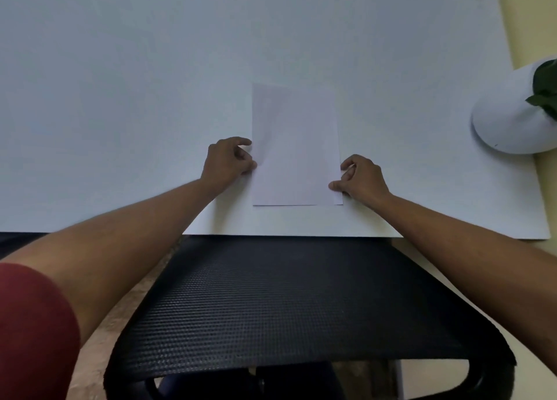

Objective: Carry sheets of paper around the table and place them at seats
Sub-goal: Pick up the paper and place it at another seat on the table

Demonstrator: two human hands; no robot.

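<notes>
A white sheet of paper (pixel 297 146) lies flat on the white table (pixel 120 98), near the table's front edge and in line with the chair. My left hand (pixel 227 161) rests at the sheet's left edge, its fingertips curled and touching the paper. My right hand (pixel 363 178) sits at the sheet's lower right edge, thumb and forefinger pinching the edge. Both forearms reach over the chair back.
A black mesh chair back (pixel 289 303) stands between me and the table's front edge. A white pot with a green plant (pixel 518 110) sits at the table's right edge. Beige floor shows to the right and lower left.
</notes>
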